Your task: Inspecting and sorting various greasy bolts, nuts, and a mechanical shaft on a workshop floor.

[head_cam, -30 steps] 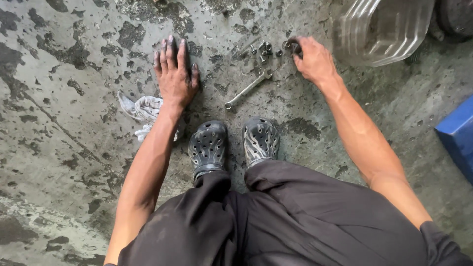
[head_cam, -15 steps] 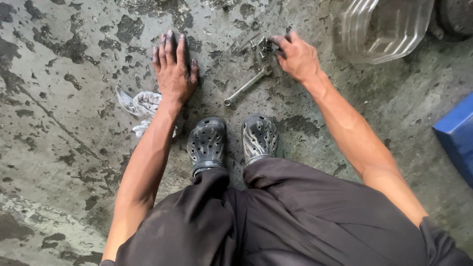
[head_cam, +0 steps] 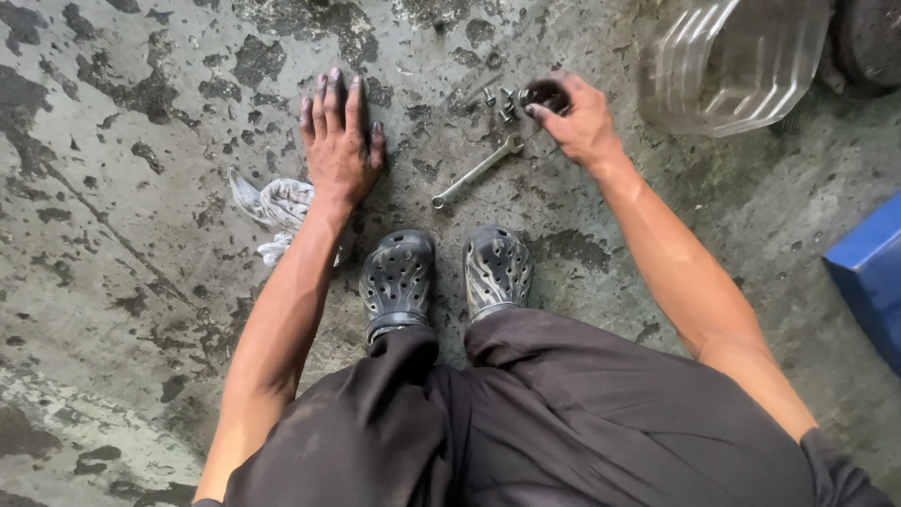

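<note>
The person squats on a stained, oil-blotched concrete floor (head_cam: 131, 310), feet in dark perforated clogs (head_cam: 399, 282) planted close together. The left hand (head_cam: 340, 141) lies flat on the floor, fingers spread and blackened with grime; its grip is wide open and holds nothing, seemingly bracing the body. The right hand (head_cam: 574, 120) is lifted just above a scatter of small metal parts (head_cam: 497, 101) and has its grip closed around a small dark round part (head_cam: 544, 92), pinched between thumb and fingertips; what kind of part it is cannot be told, as the fingers cover most of it.

As far as the view shows, the picking-up is done: the round part is off the floor and in hand. The silver wrench (head_cam: 477, 171) lies untouched on the floor just below the right hand, slanting toward the clogs, and the loose bolts or fittings beside it remain where they lie. The held part looks dark, greasy and roughly cylindrical with a rounded end.

A crumpled grey-white rag (head_cam: 277, 211) lies beside the left wrist. A large clear ribbed plastic container (head_cam: 732, 61) stands near the top right, and the corner of a blue box (head_cam: 868, 277) shows at the right edge.
</note>
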